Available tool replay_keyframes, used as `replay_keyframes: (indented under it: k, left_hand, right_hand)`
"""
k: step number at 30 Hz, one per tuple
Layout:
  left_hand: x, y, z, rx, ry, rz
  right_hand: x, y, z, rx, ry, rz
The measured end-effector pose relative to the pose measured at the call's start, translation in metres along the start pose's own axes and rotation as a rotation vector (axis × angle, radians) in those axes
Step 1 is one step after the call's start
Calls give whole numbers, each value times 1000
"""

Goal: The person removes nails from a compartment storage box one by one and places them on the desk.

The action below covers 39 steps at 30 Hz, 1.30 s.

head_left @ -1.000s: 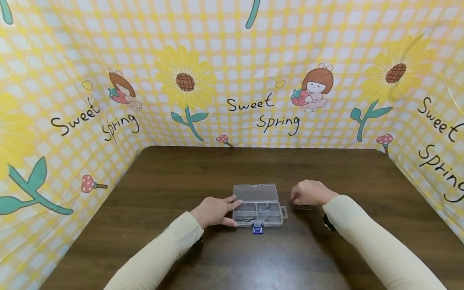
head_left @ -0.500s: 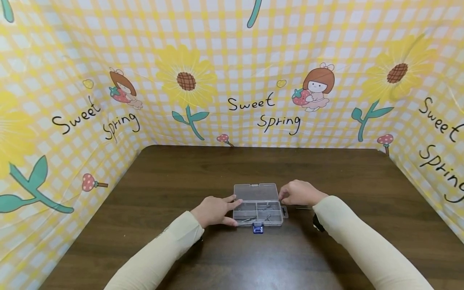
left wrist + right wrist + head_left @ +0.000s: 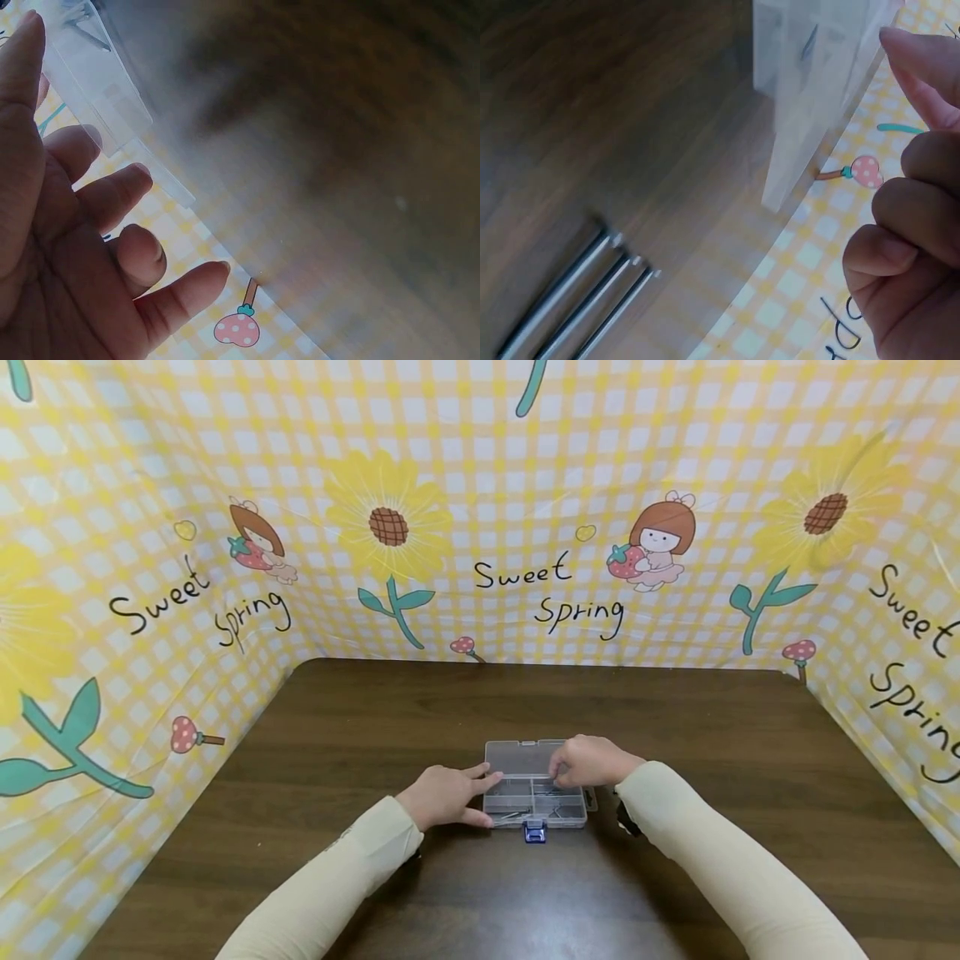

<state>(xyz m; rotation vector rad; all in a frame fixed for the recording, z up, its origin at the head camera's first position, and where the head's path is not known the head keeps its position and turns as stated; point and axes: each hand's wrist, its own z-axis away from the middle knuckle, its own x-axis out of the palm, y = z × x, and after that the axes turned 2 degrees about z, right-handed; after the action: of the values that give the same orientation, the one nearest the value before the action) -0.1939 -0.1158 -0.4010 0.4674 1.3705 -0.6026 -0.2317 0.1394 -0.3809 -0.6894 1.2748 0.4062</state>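
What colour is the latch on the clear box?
Blue; the latch shows best in the head view.

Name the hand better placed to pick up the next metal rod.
Likely the right hand: metal rods lie on its side of the open box, while the left hand is at the opposite side.

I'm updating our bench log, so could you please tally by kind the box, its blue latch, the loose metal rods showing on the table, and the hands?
Clear box: 1
Blue latch: 1
Loose metal rods in view: 3
Hands, left hand and right hand: 2
Total: 7
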Motion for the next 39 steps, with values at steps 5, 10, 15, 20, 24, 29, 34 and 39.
replay_keyframes:
  k: [5, 10, 15, 20, 24, 29, 34, 39]
  left_hand:
    - [0, 1, 0, -11, -21, 11]
    - [0, 1, -1, -6, -15, 0]
    - [-1, 0, -1, -1, -15, 0]
    - [-3, 0, -1, -5, -20, 9]
    - [-4, 1, 0, -6, -17, 11]
    - [-4, 0, 0, -4, -5, -11]
    - [-3, 0, 0, -2, -5, -6]
    - [-2, 1, 0, 0, -1, -15]
  right_hand:
    - [5, -8, -6, 16, -49, 4]
    - [8, -13, -10, 31, -69, 15]
    - [11, -11, -13, 34, -80, 49]
    - [11, -13, -14, 42, -92, 45]
    - [11, -14, -14, 34, -93, 66]
    - [11, -15, -14, 15, -82, 88]
    - [11, -16, -13, 0, -67, 116]
    - [11, -18, -11, -10, -47, 155]
